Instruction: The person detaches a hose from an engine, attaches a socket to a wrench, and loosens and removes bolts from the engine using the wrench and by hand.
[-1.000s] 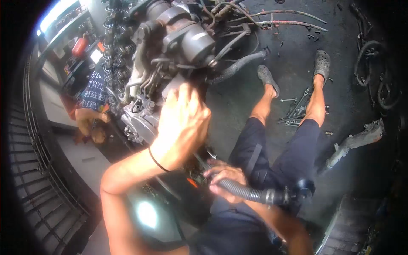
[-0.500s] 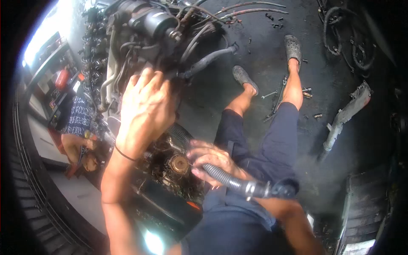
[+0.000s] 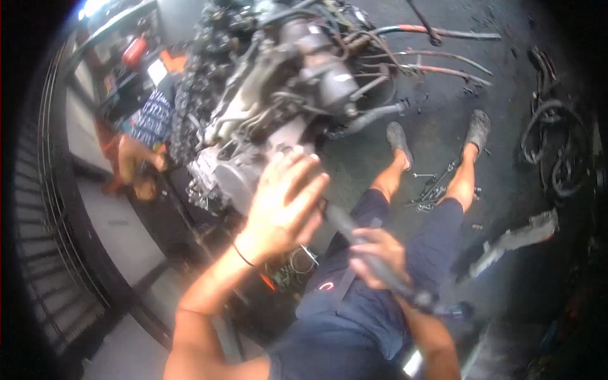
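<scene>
A dark corrugated hose (image 3: pixel 402 286) runs diagonally across my lap, with a clamped fitting (image 3: pixel 457 310) at its lower right end. My right hand (image 3: pixel 380 256) is closed around the middle of the hose. My left hand (image 3: pixel 288 201), a dark band on its wrist, is raised beside the engine (image 3: pixel 237 126) with fingers extended and somewhat apart. The hose's upper end lies close to the left fingers; motion blur hides whether they touch. The engine has a cylindrical metal part (image 3: pixel 335 82) and several pipes on it.
Another person (image 3: pixel 149 123) is behind the engine at the left. Tools (image 3: pixel 437 190) lie on the floor around my feet. Further right are a coiled hose (image 3: pixel 557 139) and a long metal part (image 3: pixel 516 244). Thin hoses (image 3: pixel 443 66) stretch out from the engine.
The view has shifted, so the engine appears lower and further right. My left hand has gone from curled against the engine to extended fingers. My right hand still grips the hose.
</scene>
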Demonstrator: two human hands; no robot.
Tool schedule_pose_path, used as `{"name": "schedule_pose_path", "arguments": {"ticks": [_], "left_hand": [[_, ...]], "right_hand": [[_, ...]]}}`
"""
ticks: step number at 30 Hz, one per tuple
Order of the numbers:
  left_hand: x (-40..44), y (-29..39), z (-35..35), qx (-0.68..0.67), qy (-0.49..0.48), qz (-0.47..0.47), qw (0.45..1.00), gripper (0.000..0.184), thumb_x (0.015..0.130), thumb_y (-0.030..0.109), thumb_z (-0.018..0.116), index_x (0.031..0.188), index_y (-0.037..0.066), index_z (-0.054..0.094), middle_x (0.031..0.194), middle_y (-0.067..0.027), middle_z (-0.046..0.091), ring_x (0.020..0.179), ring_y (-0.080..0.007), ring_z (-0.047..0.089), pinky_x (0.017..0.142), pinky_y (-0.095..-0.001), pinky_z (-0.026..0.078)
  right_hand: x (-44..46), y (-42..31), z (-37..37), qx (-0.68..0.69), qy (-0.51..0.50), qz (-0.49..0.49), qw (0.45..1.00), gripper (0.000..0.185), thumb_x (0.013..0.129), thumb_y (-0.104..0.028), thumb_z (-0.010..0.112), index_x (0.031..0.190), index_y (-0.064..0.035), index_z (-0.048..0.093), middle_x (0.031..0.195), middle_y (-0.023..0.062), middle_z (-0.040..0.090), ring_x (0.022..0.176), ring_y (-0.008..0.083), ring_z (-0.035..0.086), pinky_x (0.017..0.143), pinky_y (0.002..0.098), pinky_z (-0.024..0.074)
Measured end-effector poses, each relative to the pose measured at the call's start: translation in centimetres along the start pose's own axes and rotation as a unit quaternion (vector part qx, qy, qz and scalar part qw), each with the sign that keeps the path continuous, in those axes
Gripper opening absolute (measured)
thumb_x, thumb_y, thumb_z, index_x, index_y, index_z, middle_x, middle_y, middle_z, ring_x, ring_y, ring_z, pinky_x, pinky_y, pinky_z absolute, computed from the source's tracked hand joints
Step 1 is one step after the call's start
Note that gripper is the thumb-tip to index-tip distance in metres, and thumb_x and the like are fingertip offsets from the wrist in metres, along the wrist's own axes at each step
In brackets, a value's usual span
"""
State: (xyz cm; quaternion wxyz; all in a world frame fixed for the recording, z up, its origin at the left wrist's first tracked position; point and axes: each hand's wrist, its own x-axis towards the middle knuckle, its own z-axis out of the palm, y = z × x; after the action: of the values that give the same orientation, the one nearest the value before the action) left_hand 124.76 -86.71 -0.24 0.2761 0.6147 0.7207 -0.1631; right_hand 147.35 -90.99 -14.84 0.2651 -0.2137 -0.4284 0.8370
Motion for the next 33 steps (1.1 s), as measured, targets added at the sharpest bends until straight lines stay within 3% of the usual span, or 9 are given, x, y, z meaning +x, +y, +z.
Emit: {"name": "schedule_pose_path", "arguments": {"ticks": [4, 10, 18, 23, 26, 28, 30, 32, 33], "left_hand": [[-3.7, 2.1, 1.6, -0.127, 0.092, -0.073, 0.985, 0.049, 0.075, 0.011, 0.07, 0.123, 0.008, 0.062, 0.139, -0.0211, 0.045, 0.135, -0.0433, 0.036, 0.111, -0.0524, 0.032], [-9.9, 5.3, 3.6, -0.3, 0.096, -0.115, 0.942, 0.043, 0.077, 0.007, 0.068, 0.119, 0.006, 0.061, 0.134, -0.0222, 0.047, 0.128, -0.0416, 0.044, 0.106, -0.0478, 0.04], [-18.6, 1.9, 10.7, -0.398, 0.048, -0.147, 0.904, 0.031, 0.079, 0.008, 0.068, 0.109, 0.005, 0.063, 0.127, -0.0202, 0.051, 0.121, -0.0387, 0.049, 0.101, -0.0463, 0.043], [-18.3, -5.2, 4.3, -0.281, 0.298, 0.075, 0.909, 0.022, 0.069, -0.001, 0.069, 0.091, 0.002, 0.068, 0.102, -0.0133, 0.065, 0.103, -0.0342, 0.062, 0.089, -0.043, 0.05], [-13.7, -9.9, 0.2, -0.075, 0.376, 0.15, 0.911, 0.025, 0.079, 0.006, 0.068, 0.104, 0.002, 0.066, 0.106, -0.0157, 0.065, 0.102, -0.0356, 0.061, 0.091, -0.0442, 0.047], [-6.9, -13.0, -0.4, -0.122, 0.282, 0.196, 0.931, 0.032, 0.093, 0.023, 0.059, 0.114, 0.0, 0.063, 0.113, -0.0168, 0.064, 0.107, -0.0327, 0.058, 0.094, -0.037, 0.045], [-7.0, -9.6, -5.6, -0.039, -0.004, 0.043, 0.998, 0.034, 0.1, 0.032, 0.045, 0.11, 0.006, 0.063, 0.112, -0.0102, 0.056, 0.092, -0.0176, 0.056, 0.082, -0.033, 0.052], [-8.2, -7.5, -5.6, -0.242, -0.011, 0.065, 0.968, 0.029, 0.098, 0.022, 0.052, 0.112, 0.005, 0.07, 0.163, -0.007, 0.001, 0.099, -0.013, 0.063, 0.092, -0.0288, 0.051], [-7.2, -8.1, -4.3, -0.198, -0.022, 0.061, 0.978, 0.031, 0.097, 0.021, 0.047, 0.113, 0.006, 0.07, 0.136, -0.0086, 0.035, 0.093, -0.0135, 0.062, 0.086, -0.0286, 0.051]], "right_hand": [[1.6, -2.4, -5.9, 0.271, 0.16, 0.231, 0.921, 0.051, 0.071, -0.028, 0.08, 0.107, 0.003, 0.063, 0.114, 0.0213, 0.063, 0.108, 0.0323, 0.062, 0.098, 0.045, 0.0486], [7.2, -2.3, -5.2, 0.402, 0.28, 0.293, 0.821, 0.038, 0.083, -0.034, 0.062, 0.102, -0.0012, 0.059, 0.098, 0.011, 0.059, 0.098, 0.0249, 0.057, 0.073, 0.0394, 0.046], [3.9, -2.8, -2.4, 0.24, 0.218, 0.261, 0.909, 0.054, 0.099, -0.05, 0.042, 0.12, -0.0023, 0.055, 0.102, 0.0114, 0.061, 0.081, 0.019, 0.059, 0.069, 0.0342, 0.0465], [-5.0, 0.0, -1.7, 0.002, 0.309, 0.316, 0.897, 0.035, 0.097, -0.033, 0.056, 0.113, -0.0022, 0.059, 0.095, 0.0091, 0.068, 0.071, 0.0122, 0.061, 0.063, 0.0252, 0.0497], [-12.0, 0.9, 2.6, -0.068, 0.414, 0.36, 0.833, 0.03, 0.096, -0.031, 0.057, 0.109, -0.0043, 0.062, 0.092, 0.0062, 0.069, 0.068, 0.0101, 0.061, 0.06, 0.0232, 0.05], [-16.8, 2.4, 5.7, -0.048, 0.445, 0.339, 0.828, 0.03, 0.096, -0.031, 0.057, 0.109, -0.0042, 0.062, 0.093, 0.0071, 0.069, 0.069, 0.0109, 0.062, 0.06, 0.0236, 0.0502], [-20.4, 3.1, 9.7, -0.022, 0.461, 0.345, 0.817, 0.029, 0.095, -0.029, 0.059, 0.109, -0.0032, 0.062, 0.093, 0.0084, 0.068, 0.068, 0.0121, 0.063, 0.057, 0.0242, 0.0502], [-24.1, 3.6, 12.6, -0.02, 0.463, 0.35, 0.814, 0.029, 0.095, -0.03, 0.06, 0.106, -0.003, 0.062, 0.091, 0.0078, 0.068, 0.067, 0.0115, 0.063, 0.057, 0.0241, 0.0501], [-26.3, 3.7, 13.6, -0.006, 0.492, 0.356, 0.794, 0.029, 0.095, -0.03, 0.06, 0.106, -0.003, 0.062, 0.091, 0.0078, 0.068, 0.067, 0.0115, 0.063, 0.057, 0.0241, 0.0501]]}}
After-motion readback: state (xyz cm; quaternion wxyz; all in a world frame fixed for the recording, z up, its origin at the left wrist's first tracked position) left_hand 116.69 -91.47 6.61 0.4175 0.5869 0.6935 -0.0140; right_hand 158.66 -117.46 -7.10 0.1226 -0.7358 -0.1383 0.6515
